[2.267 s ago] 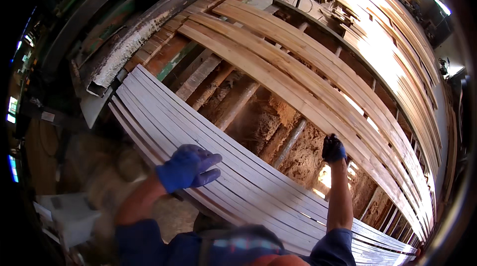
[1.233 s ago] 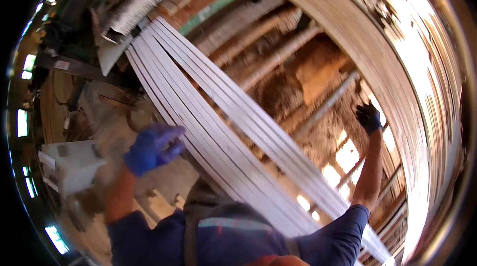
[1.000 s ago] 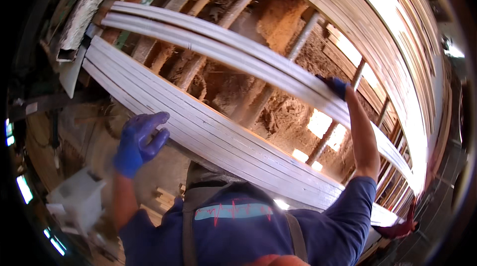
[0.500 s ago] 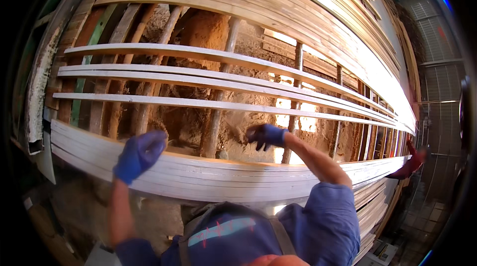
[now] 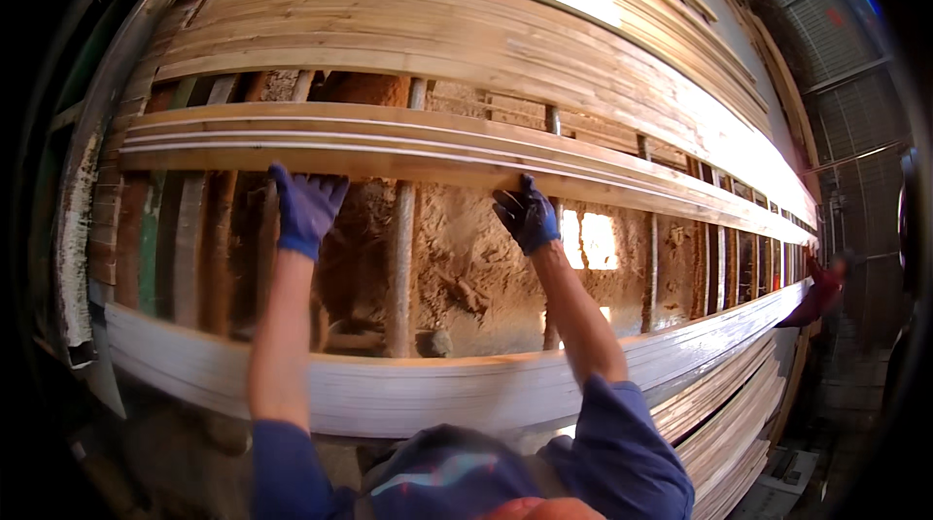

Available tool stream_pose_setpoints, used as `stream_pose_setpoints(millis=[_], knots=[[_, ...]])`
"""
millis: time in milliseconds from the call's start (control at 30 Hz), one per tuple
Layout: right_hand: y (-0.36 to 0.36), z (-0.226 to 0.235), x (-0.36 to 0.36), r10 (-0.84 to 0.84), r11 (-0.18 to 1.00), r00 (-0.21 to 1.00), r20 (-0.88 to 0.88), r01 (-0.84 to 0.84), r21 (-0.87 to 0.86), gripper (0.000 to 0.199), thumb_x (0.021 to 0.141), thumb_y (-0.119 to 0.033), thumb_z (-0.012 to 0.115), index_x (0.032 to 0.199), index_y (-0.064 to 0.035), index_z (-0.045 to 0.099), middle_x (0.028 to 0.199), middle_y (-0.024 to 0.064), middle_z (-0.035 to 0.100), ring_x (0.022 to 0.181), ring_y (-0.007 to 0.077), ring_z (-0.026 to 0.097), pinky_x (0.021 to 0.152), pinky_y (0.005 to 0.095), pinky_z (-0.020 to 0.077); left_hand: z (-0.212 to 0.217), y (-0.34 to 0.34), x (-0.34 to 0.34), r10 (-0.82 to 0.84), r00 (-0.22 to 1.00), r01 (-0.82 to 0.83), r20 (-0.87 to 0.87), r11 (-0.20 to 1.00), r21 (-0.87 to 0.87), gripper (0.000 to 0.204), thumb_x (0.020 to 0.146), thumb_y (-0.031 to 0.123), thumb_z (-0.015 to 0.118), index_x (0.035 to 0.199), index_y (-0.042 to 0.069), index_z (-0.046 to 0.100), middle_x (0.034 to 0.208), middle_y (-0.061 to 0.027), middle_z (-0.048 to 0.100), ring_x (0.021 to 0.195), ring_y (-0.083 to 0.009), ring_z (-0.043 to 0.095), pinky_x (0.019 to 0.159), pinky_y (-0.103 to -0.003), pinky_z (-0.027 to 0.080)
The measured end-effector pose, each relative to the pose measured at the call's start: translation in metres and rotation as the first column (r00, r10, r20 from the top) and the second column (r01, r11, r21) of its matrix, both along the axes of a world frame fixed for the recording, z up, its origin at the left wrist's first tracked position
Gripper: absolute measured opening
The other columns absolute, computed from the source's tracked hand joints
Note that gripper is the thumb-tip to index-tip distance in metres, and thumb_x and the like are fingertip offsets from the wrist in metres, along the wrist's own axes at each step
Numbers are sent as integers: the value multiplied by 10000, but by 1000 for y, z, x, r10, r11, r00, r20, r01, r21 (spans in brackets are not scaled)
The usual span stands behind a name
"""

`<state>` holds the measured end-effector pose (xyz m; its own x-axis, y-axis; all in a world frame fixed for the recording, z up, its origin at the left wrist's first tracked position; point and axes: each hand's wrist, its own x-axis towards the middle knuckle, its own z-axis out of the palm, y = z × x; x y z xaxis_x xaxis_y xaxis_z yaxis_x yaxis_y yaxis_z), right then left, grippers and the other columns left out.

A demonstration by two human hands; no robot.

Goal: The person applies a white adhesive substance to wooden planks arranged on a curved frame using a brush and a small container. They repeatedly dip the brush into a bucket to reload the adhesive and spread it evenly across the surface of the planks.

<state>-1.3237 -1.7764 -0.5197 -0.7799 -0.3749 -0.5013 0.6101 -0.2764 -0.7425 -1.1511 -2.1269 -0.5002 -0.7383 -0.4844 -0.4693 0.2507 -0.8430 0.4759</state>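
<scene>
Several long wooden boards (image 5: pixel 389 168) with white narrow edges lie grouped together across the rails, running from left to far right. Their brown wood faces show between the white lines. My left hand (image 5: pixel 309 209), in a blue glove, is at the near side of the nearest board, thumb and fingers spread. Further right, my right hand (image 5: pixel 528 219), in a dark-smeared blue glove, is at the same near edge, its fingers apart. Neither hand is wrapped round a board. Close to my body lies a row of white-edged boards (image 5: pixel 369 394).
Crosswise metal rails (image 5: pixel 401 267) bridge a pit of sawdust (image 5: pixel 466 277). Beyond the grouped boards spreads a wide layer of bare wood boards (image 5: pixel 321 24). A co-worker's red sleeve (image 5: pixel 819 294) is at the far right end. More planks (image 5: pixel 724 423) are stacked at lower right.
The white-edged boards, spaced apart before, now lie close together with more brown face showing. Both my hands have reached forward from above the near row to the grouped boards.
</scene>
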Motion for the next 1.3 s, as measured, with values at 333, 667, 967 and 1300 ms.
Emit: stream_pose_setpoints(millis=[333,667,967,1300], knots=[[-47,-4,-87,-271,843,934,235,348,-410,252,895,-272,680,1071,-98,634,1070,97,659,1045,287,615,913,482,529,-19,-30,-132,15,1000,-15,24,1000,21,584,792,409,786,1243,102,578,1212,-77,629,1083,-265,602,938,-419,538],[-2,-16,-24,-205,909,938,279,288,-301,287,876,-283,693,1100,-113,634,1082,103,663,1038,288,623,880,499,533,-2,-3,-51,-228,895,287,383,952,-104,747,794,653,660,1260,83,536,1146,-162,658,990,-296,671,814,-443,575],[41,24,45,-103,995,943,317,92,49,329,902,-356,666,1072,-78,621,892,132,701,790,292,678,663,405,556,23,48,25,-457,781,531,426,845,-68,554,991,526,407,1278,68,530,1155,-189,664,943,-298,691,721,-385,574],[76,12,80,-22,969,921,390,-76,234,266,972,-370,575,773,-196,537,569,-22,453,465,133,417,392,255,346,156,53,143,-672,544,828,503,526,-193,428,1010,387,471,1208,30,600,1049,-167,705,857,-231,713,736,-324,579]])
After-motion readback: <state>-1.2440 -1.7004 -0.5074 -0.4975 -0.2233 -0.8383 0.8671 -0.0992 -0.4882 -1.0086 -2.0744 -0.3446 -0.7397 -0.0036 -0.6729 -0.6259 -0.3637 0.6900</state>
